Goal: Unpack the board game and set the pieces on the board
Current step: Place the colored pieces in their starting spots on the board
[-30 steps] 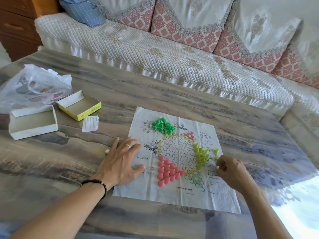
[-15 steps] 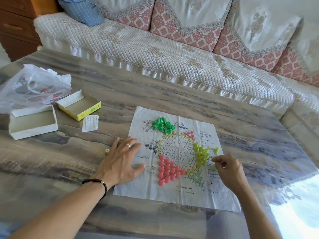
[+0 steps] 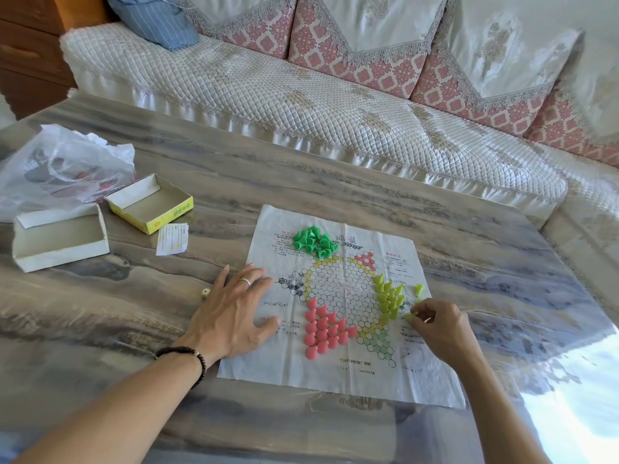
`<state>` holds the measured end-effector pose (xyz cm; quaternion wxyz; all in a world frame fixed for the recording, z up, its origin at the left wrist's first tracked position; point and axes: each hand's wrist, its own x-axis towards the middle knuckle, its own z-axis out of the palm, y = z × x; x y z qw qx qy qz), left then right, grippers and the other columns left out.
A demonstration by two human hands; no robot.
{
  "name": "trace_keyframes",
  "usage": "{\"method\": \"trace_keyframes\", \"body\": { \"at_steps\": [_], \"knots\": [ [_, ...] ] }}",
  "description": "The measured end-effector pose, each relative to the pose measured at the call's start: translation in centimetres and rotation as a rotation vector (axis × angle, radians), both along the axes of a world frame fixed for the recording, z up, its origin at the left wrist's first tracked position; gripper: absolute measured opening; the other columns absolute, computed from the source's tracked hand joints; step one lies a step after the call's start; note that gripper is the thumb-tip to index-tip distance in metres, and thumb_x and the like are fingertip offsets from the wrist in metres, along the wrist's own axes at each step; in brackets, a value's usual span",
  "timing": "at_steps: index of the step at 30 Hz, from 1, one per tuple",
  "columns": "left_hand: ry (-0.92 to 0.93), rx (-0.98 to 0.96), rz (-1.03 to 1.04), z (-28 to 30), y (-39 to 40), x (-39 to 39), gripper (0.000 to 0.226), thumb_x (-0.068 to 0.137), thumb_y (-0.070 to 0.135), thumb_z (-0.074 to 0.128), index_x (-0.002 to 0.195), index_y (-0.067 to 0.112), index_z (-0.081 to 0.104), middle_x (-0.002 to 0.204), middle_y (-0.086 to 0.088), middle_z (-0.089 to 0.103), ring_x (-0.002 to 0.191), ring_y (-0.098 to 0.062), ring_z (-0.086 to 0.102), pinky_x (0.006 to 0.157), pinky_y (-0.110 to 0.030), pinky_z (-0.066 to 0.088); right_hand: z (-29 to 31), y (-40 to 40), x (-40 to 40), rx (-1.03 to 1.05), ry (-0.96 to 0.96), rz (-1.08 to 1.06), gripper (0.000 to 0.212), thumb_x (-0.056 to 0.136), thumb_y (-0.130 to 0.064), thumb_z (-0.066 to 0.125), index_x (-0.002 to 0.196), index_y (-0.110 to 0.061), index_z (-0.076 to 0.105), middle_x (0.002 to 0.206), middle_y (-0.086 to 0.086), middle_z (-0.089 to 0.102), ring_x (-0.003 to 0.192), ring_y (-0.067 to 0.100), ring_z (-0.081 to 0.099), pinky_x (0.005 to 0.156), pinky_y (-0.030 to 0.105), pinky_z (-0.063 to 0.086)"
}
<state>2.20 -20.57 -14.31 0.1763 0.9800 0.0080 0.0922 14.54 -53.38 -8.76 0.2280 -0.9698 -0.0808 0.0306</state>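
A paper game board [image 3: 338, 373] printed with a hexagon grid lies flat on the table. Pink pieces [image 3: 323, 329] stand in rows on its lower left corner. Yellow-green pieces [image 3: 388, 296] stand along the right side, and one more [image 3: 418, 289] lies loose beside them. Bright green pieces [image 3: 315, 242] sit in a heap at the board's far edge. My left hand [image 3: 231, 313] rests flat, fingers spread, on the board's left edge. My right hand [image 3: 442, 326] pinches a yellow-green piece [image 3: 409, 317] at the board's right edge.
Two open box halves, one white [image 3: 57, 239] and one yellow [image 3: 150, 204], sit at the table's left beside a crumpled plastic bag [image 3: 63, 165]. A paper slip [image 3: 172, 239] and a small die [image 3: 205, 293] lie near them. A quilted sofa [image 3: 301, 105] runs behind the table.
My right hand shifted slightly left along the board's right edge and now pinches a yellow-green piece. My left hand has stayed put.
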Motion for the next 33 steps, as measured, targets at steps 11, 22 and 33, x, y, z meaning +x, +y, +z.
{"method": "trace_keyframes", "body": {
  "at_steps": [11,22,33],
  "knots": [
    [0.006,-0.002,0.003,0.1,0.0,0.0,0.075,0.083,0.061,0.045,0.144,0.018,0.037,0.153,0.001,0.030,0.145,-0.013,0.016,0.120,-0.045,0.005,-0.5,1.4,0.7,0.070,-0.002,-0.059,0.010,0.077,-0.011,0.071,0.081,-0.016,0.064,0.074,-0.004,0.063,0.069,0.009,0.058,0.054,0.017,0.039],
    [-0.003,-0.002,0.003,0.1,-0.1,-0.1,0.076,0.082,0.061,0.046,0.144,0.018,0.038,0.154,0.001,0.031,0.145,-0.013,0.017,0.120,-0.045,0.005,0.4,0.4,1.5,0.080,-0.083,-0.076,0.020,0.080,-0.006,0.061,0.098,-0.017,0.062,0.081,-0.002,0.066,0.076,0.019,0.062,0.066,0.029,0.046],
    [-0.006,0.012,0.011,0.2,-0.1,-0.1,0.075,0.082,0.062,0.043,0.144,0.020,0.037,0.153,0.004,0.028,0.145,-0.011,0.015,0.119,-0.040,-0.001,0.0,0.3,6.1,-0.201,-0.044,-0.114,0.022,0.083,-0.027,0.060,0.103,-0.028,0.069,0.098,0.002,0.071,0.098,0.030,0.061,0.088,0.044,0.048]
  ]
}}
